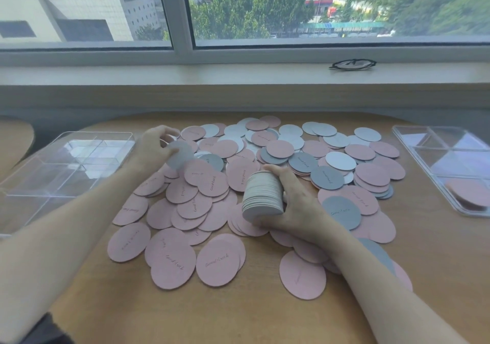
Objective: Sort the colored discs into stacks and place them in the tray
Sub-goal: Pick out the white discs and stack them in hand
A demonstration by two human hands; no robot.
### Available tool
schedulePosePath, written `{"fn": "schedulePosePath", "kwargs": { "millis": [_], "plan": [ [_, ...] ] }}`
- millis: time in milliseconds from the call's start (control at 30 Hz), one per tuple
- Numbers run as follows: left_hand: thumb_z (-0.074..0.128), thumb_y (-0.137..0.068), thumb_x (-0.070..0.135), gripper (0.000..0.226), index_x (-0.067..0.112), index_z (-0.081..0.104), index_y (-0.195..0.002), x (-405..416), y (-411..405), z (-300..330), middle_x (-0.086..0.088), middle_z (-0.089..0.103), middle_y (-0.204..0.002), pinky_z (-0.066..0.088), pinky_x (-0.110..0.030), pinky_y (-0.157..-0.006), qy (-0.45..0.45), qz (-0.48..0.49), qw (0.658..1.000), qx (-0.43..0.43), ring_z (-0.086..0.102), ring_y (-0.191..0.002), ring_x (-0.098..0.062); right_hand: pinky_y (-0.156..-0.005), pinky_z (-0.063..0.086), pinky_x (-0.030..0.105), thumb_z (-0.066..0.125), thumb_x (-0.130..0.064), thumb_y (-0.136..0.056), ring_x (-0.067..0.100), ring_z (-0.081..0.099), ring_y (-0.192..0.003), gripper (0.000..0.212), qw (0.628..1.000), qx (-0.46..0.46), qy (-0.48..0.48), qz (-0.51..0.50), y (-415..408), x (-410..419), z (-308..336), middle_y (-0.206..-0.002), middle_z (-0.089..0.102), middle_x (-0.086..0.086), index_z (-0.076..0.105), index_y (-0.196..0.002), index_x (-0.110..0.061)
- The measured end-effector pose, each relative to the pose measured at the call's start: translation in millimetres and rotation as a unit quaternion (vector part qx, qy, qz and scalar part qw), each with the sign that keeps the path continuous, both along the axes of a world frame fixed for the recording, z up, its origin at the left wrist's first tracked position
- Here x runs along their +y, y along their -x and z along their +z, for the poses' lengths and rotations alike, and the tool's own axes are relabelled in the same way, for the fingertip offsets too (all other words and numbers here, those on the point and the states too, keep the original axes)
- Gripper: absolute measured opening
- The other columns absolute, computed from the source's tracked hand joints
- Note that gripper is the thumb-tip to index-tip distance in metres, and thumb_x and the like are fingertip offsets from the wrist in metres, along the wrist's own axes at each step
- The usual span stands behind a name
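Several pink, grey and pale discs (209, 184) lie scattered in an overlapping pile across the wooden table. My right hand (294, 200) grips a thick stack of pale grey discs (262, 195), held tilted just above the pile near its middle. Over the pile's far left part, my left hand (156, 147) pinches a single pale grey disc (181, 155) lifted off the others. A clear divided tray (66, 166) stands at the left with bare compartments. A second clear tray (421, 145) at the right holds several pink discs (466, 192) in its near compartment.
The table (265, 317) has bare wood along its front edge. A pair of black glasses (352, 64) rests on the windowsill behind the table. Another wooden surface (14, 142) shows at the far left.
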State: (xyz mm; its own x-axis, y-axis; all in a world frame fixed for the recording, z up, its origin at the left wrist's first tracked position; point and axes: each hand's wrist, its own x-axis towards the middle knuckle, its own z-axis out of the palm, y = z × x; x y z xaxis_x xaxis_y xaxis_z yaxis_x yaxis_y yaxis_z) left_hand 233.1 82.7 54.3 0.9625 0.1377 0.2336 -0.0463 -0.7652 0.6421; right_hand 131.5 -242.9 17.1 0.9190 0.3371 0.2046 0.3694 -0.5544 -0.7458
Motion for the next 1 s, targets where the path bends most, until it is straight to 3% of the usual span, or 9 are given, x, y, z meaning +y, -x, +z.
{"fn": "schedulePosePath", "kwargs": {
  "millis": [133, 300, 400, 467, 567, 667, 733, 833, 1000],
  "plan": [
    [0.072, -0.088, 0.014, 0.015, 0.025, 0.072, -0.098, -31, 29, 21, -0.001, 0.069, -0.095, 0.048, -0.018, -0.072, 0.089, -0.074, 0.993, -0.037, 0.062, -0.083, -0.013, -0.108, 0.041, 0.046, 0.085, -0.06, -0.057, 0.012, 0.042, -0.131, 0.11, 1.0, 0.01, 0.006, -0.005, 1, 1, 2, -0.14, 0.04, -0.018, 0.026, -0.148, -0.04],
    [0.073, -0.089, 0.012, 0.01, 0.021, 0.074, -0.094, -96, 73, 22, 0.001, 0.075, -0.096, 0.052, -0.022, -0.078, 0.215, -0.199, 0.956, -0.003, 0.071, -0.086, -0.015, -0.11, 0.039, 0.045, 0.085, -0.059, -0.055, 0.011, 0.041, -0.132, 0.116, 1.0, 0.013, 0.015, -0.006, 0, -1, 4, -0.142, 0.041, -0.017, 0.024, -0.152, -0.039],
    [0.07, -0.092, 0.011, 0.009, 0.017, 0.074, -0.098, -124, 86, 9, 0.001, 0.076, -0.092, 0.052, -0.026, -0.075, 0.258, -0.214, 0.942, 0.027, 0.071, -0.084, -0.015, -0.108, 0.04, 0.044, 0.083, -0.062, -0.053, 0.007, 0.041, -0.131, 0.115, 1.0, 0.007, 0.008, -0.003, 1, -1, 5, -0.14, 0.041, -0.015, 0.029, -0.15, -0.035],
    [0.062, -0.097, 0.01, 0.012, 0.014, 0.072, -0.104, -136, 91, 1, 0.005, 0.074, -0.092, 0.05, -0.017, -0.07, 0.274, -0.21, 0.938, 0.042, 0.068, -0.081, -0.006, -0.105, 0.043, 0.045, 0.082, -0.062, -0.052, 0.007, 0.043, -0.127, 0.108, 1.0, 0.001, 0.002, -0.001, 2, -2, 4, -0.133, 0.04, -0.015, 0.034, -0.145, -0.038],
    [0.048, -0.105, 0.029, 0.026, 0.013, 0.066, -0.115, -145, 93, -7, 0.001, 0.069, -0.102, 0.049, -0.019, -0.078, 0.308, -0.222, 0.921, 0.092, 0.064, -0.091, -0.005, -0.104, 0.045, 0.044, 0.079, -0.067, -0.051, 0.006, 0.041, -0.124, 0.106, 1.0, -0.005, 0.004, -0.009, 4, -1, 5, -0.13, 0.032, -0.018, 0.036, -0.142, -0.036],
    [0.034, -0.094, 0.068, 0.056, 0.027, 0.059, -0.123, -151, 96, -13, -0.001, 0.065, -0.118, 0.049, -0.032, -0.097, 0.263, -0.235, 0.925, 0.141, 0.063, -0.109, -0.012, -0.101, 0.038, 0.021, 0.084, -0.061, -0.057, -0.009, 0.039, -0.122, 0.104, 1.0, 0.001, 0.02, -0.007, 5, 0, 9, -0.136, 0.039, -0.023, 0.031, -0.145, -0.044],
    [0.027, -0.091, 0.069, 0.059, 0.03, 0.05, -0.128, -156, 99, -12, 0.003, 0.061, -0.119, 0.048, -0.033, -0.098, 0.212, -0.246, 0.936, 0.136, 0.061, -0.108, -0.009, -0.087, 0.029, 0.0, 0.087, -0.056, -0.06, -0.019, 0.038, -0.112, 0.109, 0.999, 0.018, 0.035, 0.0, 5, -1, 10, -0.138, 0.041, -0.026, 0.023, -0.148, -0.047],
    [0.026, -0.096, 0.065, 0.057, 0.029, 0.043, -0.136, -161, 98, -8, 0.005, 0.056, -0.126, 0.045, -0.027, -0.097, 0.167, -0.235, 0.946, 0.145, 0.056, -0.11, -0.008, -0.08, 0.026, -0.006, 0.085, -0.059, -0.061, -0.017, 0.036, -0.109, 0.121, 0.998, 0.035, 0.044, 0.005, 5, -2, 10, -0.144, 0.035, -0.03, 0.01, -0.154, -0.042],
    [0.026, -0.091, 0.059, 0.066, 0.025, 0.042, -0.146, -163, 94, -18, 0.008, 0.043, -0.129, 0.026, -0.034, -0.112, 0.038, -0.189, 0.98, 0.057, 0.037, -0.131, -0.013, -0.082, 0.02, -0.01, 0.088, -0.054, -0.06, -0.027, 0.034, -0.107, 0.12, 0.998, 0.045, 0.045, 0.018, 10, 2, 14, -0.144, 0.034, -0.029, 0.015, -0.154, -0.038]
  ]
}}
